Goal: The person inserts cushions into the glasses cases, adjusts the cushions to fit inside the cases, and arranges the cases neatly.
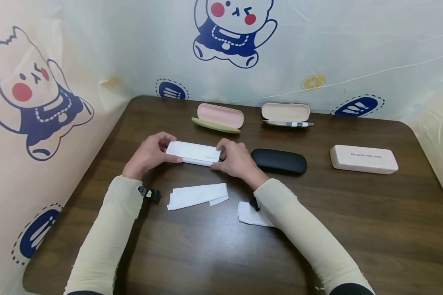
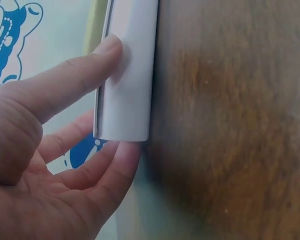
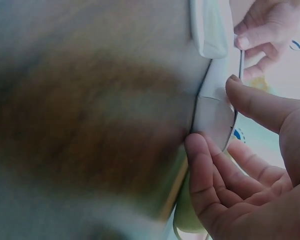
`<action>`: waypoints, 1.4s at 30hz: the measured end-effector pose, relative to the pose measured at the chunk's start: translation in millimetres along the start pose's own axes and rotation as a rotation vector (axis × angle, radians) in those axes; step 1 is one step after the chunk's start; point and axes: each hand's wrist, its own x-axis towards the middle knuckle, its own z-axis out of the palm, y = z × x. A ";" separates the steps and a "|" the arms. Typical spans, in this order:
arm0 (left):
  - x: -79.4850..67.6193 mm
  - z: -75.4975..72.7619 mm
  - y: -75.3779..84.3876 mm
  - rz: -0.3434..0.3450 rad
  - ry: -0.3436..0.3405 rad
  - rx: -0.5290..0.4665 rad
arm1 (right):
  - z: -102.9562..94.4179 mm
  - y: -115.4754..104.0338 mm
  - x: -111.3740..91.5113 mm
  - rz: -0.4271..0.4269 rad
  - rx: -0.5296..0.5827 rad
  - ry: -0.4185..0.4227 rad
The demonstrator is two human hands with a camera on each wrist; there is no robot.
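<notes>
Fingers of right hand (image 1: 238,159) pinched on white case (image 1: 193,153), at end nearer black case (image 1: 279,161); fingers of left hand (image 1: 149,155) clamped on farther end. White case left of black case, long axis left-right, roughly in line.

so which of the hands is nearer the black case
Right: the right hand is just left of the black case, gripping the nearer end of the white case; the left hand is farther left, at the white case's other end.
</notes>
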 end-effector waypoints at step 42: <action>-65.5 42.3 4.8 0.164 -0.153 0.266 | 1.8 6.4 -59.9 -0.190 -0.077 -0.118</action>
